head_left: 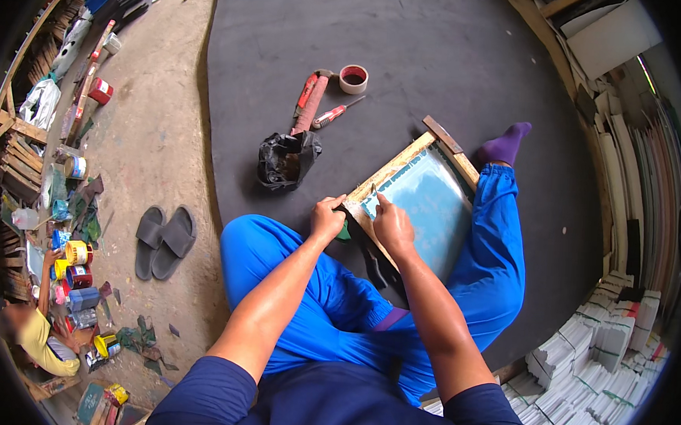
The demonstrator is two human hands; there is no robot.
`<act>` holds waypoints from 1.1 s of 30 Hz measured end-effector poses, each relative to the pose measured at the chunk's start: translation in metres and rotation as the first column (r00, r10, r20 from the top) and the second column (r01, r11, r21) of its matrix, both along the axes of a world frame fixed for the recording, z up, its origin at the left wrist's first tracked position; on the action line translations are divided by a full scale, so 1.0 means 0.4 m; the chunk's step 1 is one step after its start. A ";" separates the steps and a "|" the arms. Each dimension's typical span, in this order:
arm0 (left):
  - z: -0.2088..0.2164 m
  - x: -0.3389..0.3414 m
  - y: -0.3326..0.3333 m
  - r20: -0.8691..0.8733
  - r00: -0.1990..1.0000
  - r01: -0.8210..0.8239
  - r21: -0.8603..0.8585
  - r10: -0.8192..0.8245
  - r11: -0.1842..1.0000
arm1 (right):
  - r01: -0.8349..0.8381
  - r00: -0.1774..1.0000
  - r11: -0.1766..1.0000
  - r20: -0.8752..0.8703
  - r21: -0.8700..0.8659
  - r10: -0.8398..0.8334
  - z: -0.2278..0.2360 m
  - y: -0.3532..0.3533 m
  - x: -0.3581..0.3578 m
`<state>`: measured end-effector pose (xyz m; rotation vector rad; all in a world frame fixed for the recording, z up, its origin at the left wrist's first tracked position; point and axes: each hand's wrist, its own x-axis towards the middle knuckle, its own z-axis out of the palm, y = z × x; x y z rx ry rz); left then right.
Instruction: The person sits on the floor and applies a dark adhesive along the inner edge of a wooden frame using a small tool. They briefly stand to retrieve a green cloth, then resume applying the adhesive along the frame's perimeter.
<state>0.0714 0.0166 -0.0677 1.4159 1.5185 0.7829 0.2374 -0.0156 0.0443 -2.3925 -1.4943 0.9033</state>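
A wooden screen-printing frame [390, 169] with teal-blue mesh [425, 205] lies tilted across my lap and right leg. My left hand [328, 218] is closed at its near left corner, fingertips on the wood. My right hand [394, 226] is over the same end, its index finger reaching to the frame bar and the other fingers curled. A small dark thing shows by that fingertip; whether the hand holds it is unclear. On the far corner rests a brown wooden strip [443, 135].
Beyond my left knee are a black plastic bag [289, 160], a hammer [310, 107], a red-handled screwdriver [332, 117] and a tape roll [354, 79]. Slippers [176, 242] and paint cans [79, 253] are left, where another person [45, 345] sits. White bundles [587, 364] are stacked right.
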 end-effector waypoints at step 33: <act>-0.012 -0.013 0.002 -0.020 1.000 0.018 0.034 -0.017 0.999 | 0.224 0.683 0.975 -0.714 0.003 -0.155 -0.199 -0.022 0.096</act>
